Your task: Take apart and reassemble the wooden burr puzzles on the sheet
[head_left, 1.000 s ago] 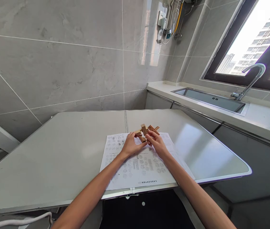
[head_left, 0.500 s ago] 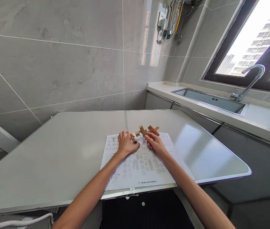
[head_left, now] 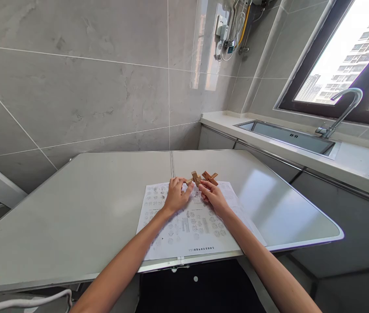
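Observation:
Over the upper part of a printed paper sheet [head_left: 187,243] is a light-brown wooden burr puzzle [head_left: 196,177], its interlocking bars partly joined. My right hand [head_left: 213,195] pinches its near right side between thumb and fingers. The fingers and thumb of my left hand [head_left: 176,195] are closed round the puzzle's left end, where a bar sticks out. Just right of it, a redder-brown wooden crossed piece [head_left: 209,177] rests at the sheet's far edge, behind my right fingers. The puzzle parts between my fingertips are hidden.
The sheet lies on a white folding table [head_left: 73,217] with a seam down its middle. A tiled wall [head_left: 106,95] stands behind. To the right is a counter with a sink [head_left: 285,137] and a tap [head_left: 347,108]. A white cable [head_left: 31,303] runs at lower left.
My left hand has shifted slightly right and upward to the light puzzle's left end. The brown wooden piece beside its fingers is no longer visible. My right hand has barely moved.

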Tool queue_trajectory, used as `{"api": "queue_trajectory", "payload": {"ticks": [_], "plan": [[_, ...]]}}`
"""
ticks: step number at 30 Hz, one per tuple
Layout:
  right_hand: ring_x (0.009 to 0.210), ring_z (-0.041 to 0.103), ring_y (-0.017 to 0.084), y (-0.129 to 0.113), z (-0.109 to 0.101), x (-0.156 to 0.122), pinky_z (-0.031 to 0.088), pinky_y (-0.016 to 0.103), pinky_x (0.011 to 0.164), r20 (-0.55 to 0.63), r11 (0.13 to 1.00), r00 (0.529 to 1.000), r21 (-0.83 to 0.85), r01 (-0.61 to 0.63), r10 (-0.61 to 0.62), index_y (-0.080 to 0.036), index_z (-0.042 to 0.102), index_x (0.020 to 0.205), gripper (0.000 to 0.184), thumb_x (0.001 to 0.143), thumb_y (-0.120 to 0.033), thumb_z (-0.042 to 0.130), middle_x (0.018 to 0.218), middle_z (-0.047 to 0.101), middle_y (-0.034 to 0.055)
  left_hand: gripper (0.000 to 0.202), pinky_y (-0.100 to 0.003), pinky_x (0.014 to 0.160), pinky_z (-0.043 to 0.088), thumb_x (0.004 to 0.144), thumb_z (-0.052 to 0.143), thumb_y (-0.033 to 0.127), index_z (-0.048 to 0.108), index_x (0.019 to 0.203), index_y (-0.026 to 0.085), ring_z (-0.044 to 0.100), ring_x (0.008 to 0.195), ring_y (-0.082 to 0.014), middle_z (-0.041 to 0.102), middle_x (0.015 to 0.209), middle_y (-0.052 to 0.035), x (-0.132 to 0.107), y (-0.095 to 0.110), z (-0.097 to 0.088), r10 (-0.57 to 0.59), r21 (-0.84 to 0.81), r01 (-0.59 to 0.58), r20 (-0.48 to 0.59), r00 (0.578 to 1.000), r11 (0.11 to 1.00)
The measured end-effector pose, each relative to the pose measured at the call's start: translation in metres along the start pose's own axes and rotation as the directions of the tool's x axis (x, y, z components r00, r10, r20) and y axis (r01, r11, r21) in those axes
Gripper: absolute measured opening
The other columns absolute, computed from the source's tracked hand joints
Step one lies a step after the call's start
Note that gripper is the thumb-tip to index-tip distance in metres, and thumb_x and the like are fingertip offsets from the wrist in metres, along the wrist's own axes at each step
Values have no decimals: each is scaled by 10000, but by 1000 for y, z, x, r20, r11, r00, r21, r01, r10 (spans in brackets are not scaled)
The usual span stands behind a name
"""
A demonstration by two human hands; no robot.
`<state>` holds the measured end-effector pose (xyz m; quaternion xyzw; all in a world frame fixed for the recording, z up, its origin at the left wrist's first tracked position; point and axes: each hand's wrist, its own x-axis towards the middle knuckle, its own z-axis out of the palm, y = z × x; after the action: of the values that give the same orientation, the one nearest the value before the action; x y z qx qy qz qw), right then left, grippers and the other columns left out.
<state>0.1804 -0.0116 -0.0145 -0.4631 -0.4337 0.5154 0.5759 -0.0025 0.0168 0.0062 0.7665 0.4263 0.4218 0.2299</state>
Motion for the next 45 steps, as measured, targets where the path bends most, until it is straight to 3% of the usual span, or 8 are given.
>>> {"api": "queue_trajectory", "payload": {"ticks": [4,8,14,16,21,28,32,45], "plan": [[560,483,110,-3,0,-1,368,249,474,8,1000,1000,4,2,-2,-224,704,1096,555,714,-595,860,724,574,-34,309,-378,880,503,1032,503,490,693,1029,245,554,1160,-272,678,1116,-82,2,1,-1,-12,-90,12,-7,1000,996],[563,484,108,-4,1,-2,364,247,472,36,1000,999,-4,4,-3,-224,709,1079,534,723,-595,852,741,579,-30,314,-375,885,491,1034,507,495,696,1021,245,571,1123,-264,685,1091,-78,2,-1,-1,-4,-89,1,-28,1000,996],[574,484,84,-3,3,-5,366,227,481,201,1000,979,-2,8,-8,-232,724,1092,480,778,-582,818,809,593,-20,282,-396,908,472,1036,515,469,682,987,247,578,1079,-267,697,1063,-71,4,-5,-2,13,-39,-15,-49,999,999],[563,477,91,-4,3,-5,372,232,482,182,1000,983,-19,12,-9,-229,725,1085,490,774,-599,813,750,573,-29,266,-415,929,465,1033,522,451,673,965,243,578,1067,-272,696,1051,-73,6,-8,-5,20,51,-16,-82,996,999],[562,504,131,-2,0,-2,385,265,477,4,991,1000,-128,24,-24,-218,724,1008,542,727,-673,810,714,586,-11,243,-458,932,441,1010,547,431,655,918,235,570,1057,-312,675,1016,-98,12,-23,-17,51,348,9,-164,985,937],[636,547,196,7,1,-2,443,334,572,-85,889,971,-426,167,-223,-230,705,894,480,764,-687,769,736,644,37,227,-532,939,415,992,507,340,661,887,208,550,1083,-387,662,977,-166,15,-36,-30,60,592,38,-145,988,805],[678,573,219,10,2,-2,475,367,642,-69,828,964,-530,184,-259,-237,672,869,407,806,-631,751,729,641,37,225,-545,952,408,970,518,329,682,886,199,550,1093,-399,659,967,-176,15,-36,-31,71,634,15,-110,991,773],[641,600,211,10,3,-4,443,331,612,-44,729,957,-658,188,-287,-247,578,811,275,842,-492,696,644,614,-7,160,-537,952,429,803,692,321,673,679,222,542,1117,-372,653,1032,-150,9,-28,-30,94,582,-74,-4,996,809]]}}
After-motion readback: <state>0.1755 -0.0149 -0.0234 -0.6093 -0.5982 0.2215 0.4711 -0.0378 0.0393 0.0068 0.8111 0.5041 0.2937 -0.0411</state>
